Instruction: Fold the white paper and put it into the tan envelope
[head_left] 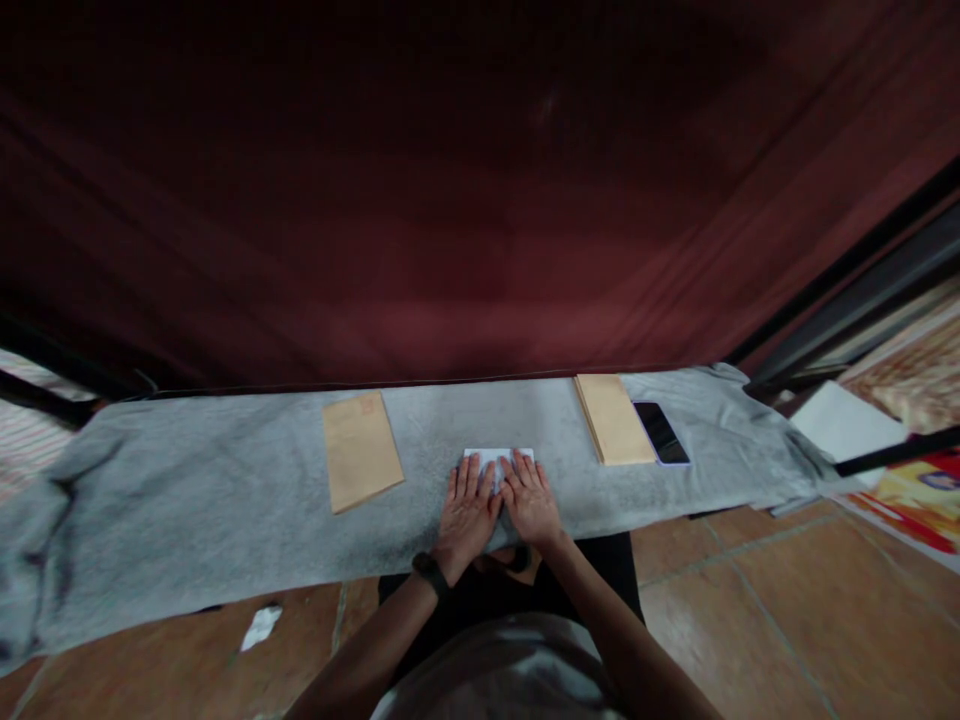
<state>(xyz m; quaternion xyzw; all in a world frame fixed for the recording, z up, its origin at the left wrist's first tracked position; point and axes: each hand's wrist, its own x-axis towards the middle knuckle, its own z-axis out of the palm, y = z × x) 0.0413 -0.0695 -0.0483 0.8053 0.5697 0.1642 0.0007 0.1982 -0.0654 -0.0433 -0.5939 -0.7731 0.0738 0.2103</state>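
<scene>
A small white folded paper [487,457] lies on the grey cloth [225,500] in front of me. My left hand [466,515] and my right hand [531,500] rest flat on it side by side, fingers stretched out and pressing its near part. Only the paper's far edge shows beyond my fingertips. A dark band sits on my left wrist. A brown envelope [360,450] lies to the left of my hands. A stack of brown envelopes [613,418] lies to the right.
A black phone [661,432] lies face up beside the right stack. A dark red curtain [480,200] hangs behind the cloth. The floor has brown tiles [750,600] with a white scrap [261,626] at the left. White sheets and coloured prints [900,450] lie at the right.
</scene>
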